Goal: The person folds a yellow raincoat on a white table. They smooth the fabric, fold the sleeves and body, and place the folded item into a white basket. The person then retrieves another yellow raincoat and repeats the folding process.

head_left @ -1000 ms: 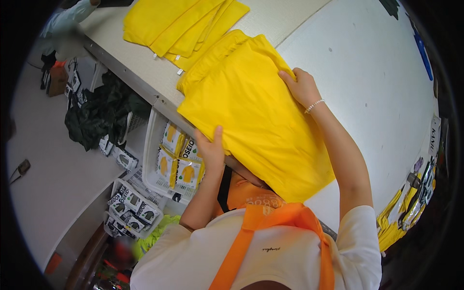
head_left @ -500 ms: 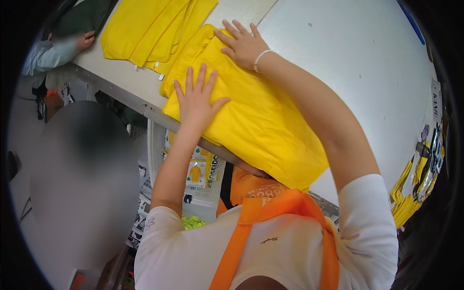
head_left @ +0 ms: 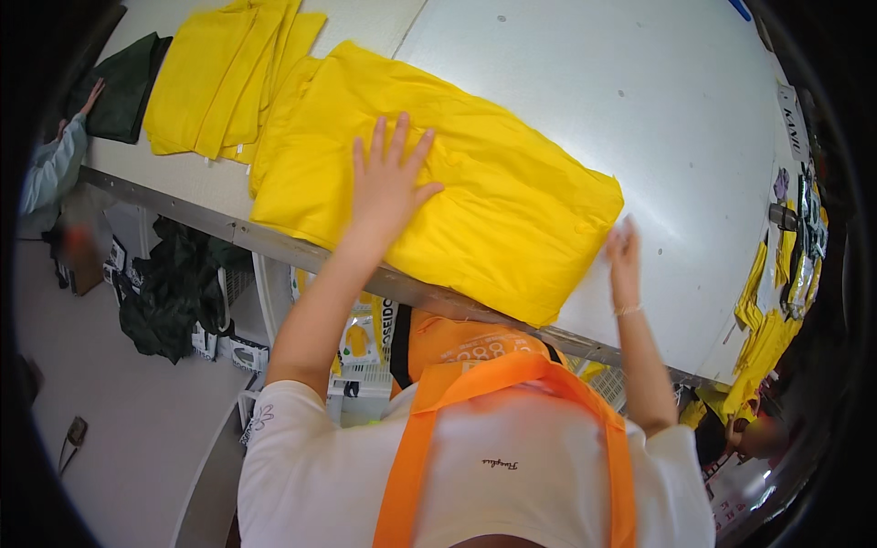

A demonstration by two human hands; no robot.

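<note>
Yellow cloth, thin and a bit slick-looking, lies folded into a fat rectangle [head_left: 438, 205] on the white table [head_left: 639, 100], w/ its near edge hanging just past the table's front rim. Left hand [head_left: 388, 178] rests flat on top of it, fingers spread wide, palm down. Right hand [head_left: 623, 251] is at the bundle's right corner, edge-on to the camera & blurred; fingers look held together, touching or just beside the fabric, can't tell which. Looks like the smoothing stage of folding: pressing air out, squaring the stack. Next move prob. needs both palms to flatten the puffy right end w/o dragging the layers askew. Soft creases run across the top. More yellow pieces [head_left: 224, 78] lie folded just beyond, on the left, w/ a dark green cloth [head_left: 128, 82] past them.
</note>
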